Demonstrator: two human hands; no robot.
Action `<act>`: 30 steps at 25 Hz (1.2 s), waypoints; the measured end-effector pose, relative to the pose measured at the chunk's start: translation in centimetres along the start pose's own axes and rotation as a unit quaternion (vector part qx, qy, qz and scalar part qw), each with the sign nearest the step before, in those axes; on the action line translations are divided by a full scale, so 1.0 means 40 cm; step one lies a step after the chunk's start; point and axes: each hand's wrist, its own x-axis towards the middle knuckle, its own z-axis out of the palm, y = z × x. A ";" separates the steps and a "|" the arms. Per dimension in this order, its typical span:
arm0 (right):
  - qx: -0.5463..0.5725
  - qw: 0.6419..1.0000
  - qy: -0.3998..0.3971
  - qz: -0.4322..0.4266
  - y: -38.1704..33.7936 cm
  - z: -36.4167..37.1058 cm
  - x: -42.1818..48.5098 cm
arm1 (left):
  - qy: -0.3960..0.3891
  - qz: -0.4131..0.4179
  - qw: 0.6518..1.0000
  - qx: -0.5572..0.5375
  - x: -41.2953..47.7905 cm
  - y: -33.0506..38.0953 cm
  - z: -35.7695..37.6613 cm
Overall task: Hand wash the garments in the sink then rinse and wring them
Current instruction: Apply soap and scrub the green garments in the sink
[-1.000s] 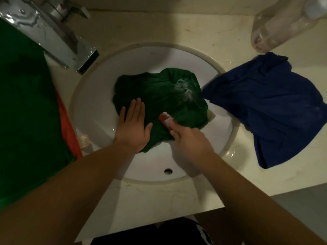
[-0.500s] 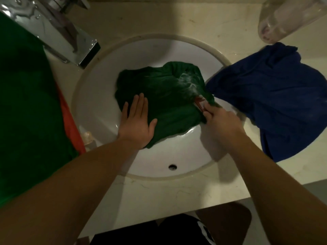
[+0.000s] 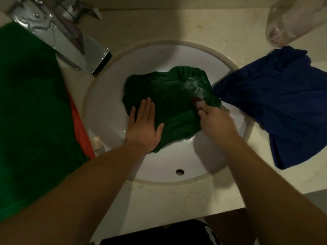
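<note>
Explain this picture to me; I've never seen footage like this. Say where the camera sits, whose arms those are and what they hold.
No machine: these are a person's bare arms, filmed by one camera on their head, looking down. The left hand presses flat on a green garment in the sink. The right hand grips a small reddish thing, too blurred to name, against its sudsy patch. A blue garment lies on the counter at right, a green cloth and an orange cloth at left.
</note>
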 end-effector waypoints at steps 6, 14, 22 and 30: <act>-0.050 0.998 0.022 -0.026 0.058 0.004 -0.029 | 0.005 0.003 1.000 0.001 -0.001 -0.002 0.007; 0.024 0.991 0.012 -0.130 -0.082 0.122 0.064 | 0.002 0.000 1.000 0.014 0.004 0.000 0.006; 0.073 0.989 0.056 -0.113 -0.064 0.142 0.054 | 0.011 0.005 1.000 0.009 0.001 0.002 0.005; 0.065 0.992 0.056 -0.090 -0.018 0.091 0.107 | 0.025 0.011 1.000 0.004 0.004 0.001 0.009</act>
